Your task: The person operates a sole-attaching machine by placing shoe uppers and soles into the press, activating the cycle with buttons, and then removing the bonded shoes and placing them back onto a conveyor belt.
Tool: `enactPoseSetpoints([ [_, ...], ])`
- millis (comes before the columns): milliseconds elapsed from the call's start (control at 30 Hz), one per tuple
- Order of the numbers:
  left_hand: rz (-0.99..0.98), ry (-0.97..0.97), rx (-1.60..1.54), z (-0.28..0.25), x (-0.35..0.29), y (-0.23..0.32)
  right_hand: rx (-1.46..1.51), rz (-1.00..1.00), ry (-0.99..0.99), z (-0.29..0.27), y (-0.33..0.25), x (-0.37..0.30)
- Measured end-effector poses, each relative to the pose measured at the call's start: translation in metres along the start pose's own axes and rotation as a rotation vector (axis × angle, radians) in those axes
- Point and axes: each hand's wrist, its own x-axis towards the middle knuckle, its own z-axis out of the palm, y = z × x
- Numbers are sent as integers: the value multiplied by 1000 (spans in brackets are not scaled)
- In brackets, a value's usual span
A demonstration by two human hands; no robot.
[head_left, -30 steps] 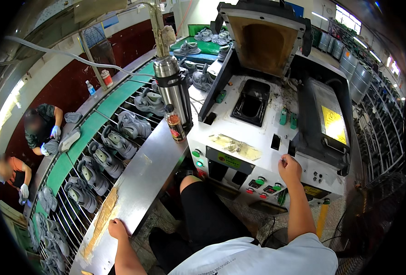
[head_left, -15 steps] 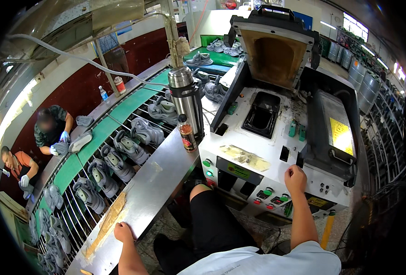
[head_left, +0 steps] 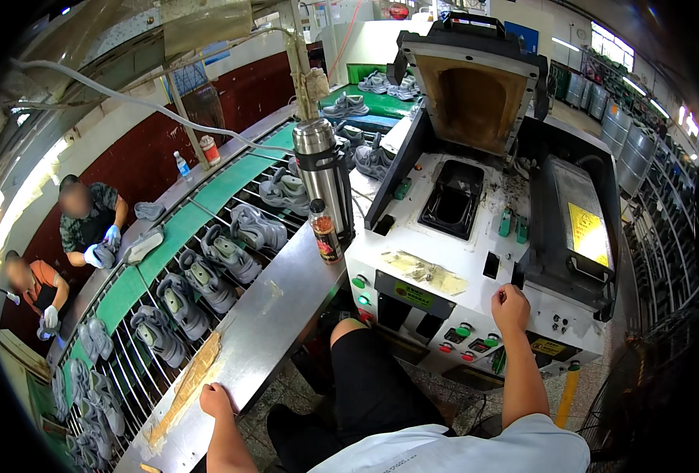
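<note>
Two hands fisted, nothing visible inside: left hand (head_left: 217, 400) on metal bench (head_left: 274, 335)'s edge, lower left; right hand (head_left: 510, 307) at white machine (head_left: 475, 246)'s front edge, right of centre. Bench, machine likely heavy, stiff; best gripped by rims. Floor gap (head_left: 288, 389) between them, lower centre. Farther: shoes (head_left: 182, 304) on rack (head_left: 125, 380), left; raised lid (head_left: 472, 110), upper right.

two bare hands (head_left: 216, 400) (head_left: 511, 308), one flask (head_left: 320, 173), two co-workers (head_left: 97, 221) (head_left: 46, 285)
</note>
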Motion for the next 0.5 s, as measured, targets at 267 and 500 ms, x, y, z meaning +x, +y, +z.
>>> enactPoseSetpoints([
  [267, 17, 23, 10, 4, 0, -6, 133, -46, -34, -10, -9, 0],
  [500, 5, 11, 11, -2, -2, -2, 182, -84, -53, -7, -2, 0],
])
